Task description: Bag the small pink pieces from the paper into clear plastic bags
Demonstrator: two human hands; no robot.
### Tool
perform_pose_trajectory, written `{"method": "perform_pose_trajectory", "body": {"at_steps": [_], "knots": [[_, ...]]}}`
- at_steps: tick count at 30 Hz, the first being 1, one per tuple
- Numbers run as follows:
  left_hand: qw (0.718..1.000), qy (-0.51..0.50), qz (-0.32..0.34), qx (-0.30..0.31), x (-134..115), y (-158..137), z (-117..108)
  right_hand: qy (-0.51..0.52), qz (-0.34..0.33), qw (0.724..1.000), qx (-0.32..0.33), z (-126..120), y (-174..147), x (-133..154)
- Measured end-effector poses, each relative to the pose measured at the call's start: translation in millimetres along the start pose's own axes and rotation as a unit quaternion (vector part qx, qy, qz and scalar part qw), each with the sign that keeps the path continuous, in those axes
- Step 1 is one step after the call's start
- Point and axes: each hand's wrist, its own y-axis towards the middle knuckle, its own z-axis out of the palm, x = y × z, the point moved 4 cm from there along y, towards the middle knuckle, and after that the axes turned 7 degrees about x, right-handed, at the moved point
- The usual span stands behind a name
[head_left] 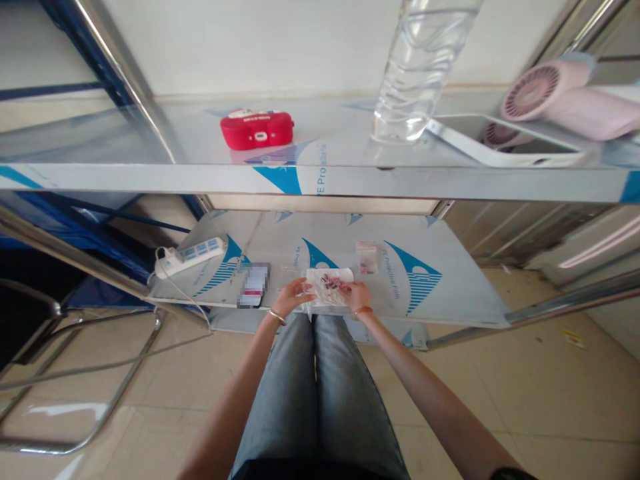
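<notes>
A white sheet lies on the lower steel shelf, with a heap of small pink and dark pieces on it. My left hand rests at the sheet's left edge, fingers curled near a small clear bag; what it holds is too small to tell. My right hand touches the sheet's right side, fingertips at the pieces. Both wrists wear bracelets. My knees in grey jeans sit just below the shelf edge.
A small clear packet and a blurred card lie on the lower shelf, a white power strip at its left. The upper shelf carries a red case, a water bottle, a phone and a pink fan. A chair frame stands left.
</notes>
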Motion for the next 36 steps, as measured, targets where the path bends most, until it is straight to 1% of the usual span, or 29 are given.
{"method": "perform_pose_trajectory", "body": {"at_steps": [2,5,8,11,13,15,17,20,22,25,28,30,31,34,36], "knots": [[1.0,-0.016,-0.014,0.01,0,1,1,0.023,-0.012,1.0,-0.016,-1,0,-1],[0.999,0.0,-0.023,0.025,-1,2,3,0.05,-0.027,0.998,-0.027,-5,1,-1],[0.999,0.032,-0.014,0.029,-1,5,5,0.089,-0.031,0.993,-0.069,-22,6,6],[0.998,0.052,0.001,0.035,-3,8,9,0.138,-0.048,0.981,-0.13,-50,10,28],[0.997,0.061,0.008,0.045,-5,11,12,0.174,-0.077,0.969,-0.159,-69,10,49],[0.996,0.071,0.015,0.057,-7,13,15,0.18,-0.11,0.965,-0.154,-80,8,70],[0.994,0.084,0.021,0.065,-8,16,17,0.165,-0.143,0.968,-0.127,-82,4,87],[0.993,0.093,0.032,0.068,-8,21,17,0.133,-0.184,0.971,-0.075,-73,-3,99],[0.993,0.095,0.037,0.062,-6,24,15,0.131,-0.185,0.972,-0.068,-64,-4,95],[0.995,0.078,0.035,0.043,-1,27,11,0.124,-0.131,0.98,-0.082,-50,-2,78],[0.998,0.035,0.034,0.041,1,26,9,0.064,-0.076,0.994,-0.033,-28,0,60],[0.998,0.019,0.039,0.05,-1,23,9,0.033,-0.058,0.998,0.001,-11,-2,51],[0.997,0.019,0.042,0.055,-3,22,8,0.024,-0.049,0.998,0.008,-4,-4,47],[0.997,0.025,0.046,0.056,-8,17,6,0.001,-0.021,1.0,0.015,14,-10,38],[0.997,0.028,0.043,0.053,-10,16,3,-0.007,-0.015,1.0,0.018,22,-13,33]]}}
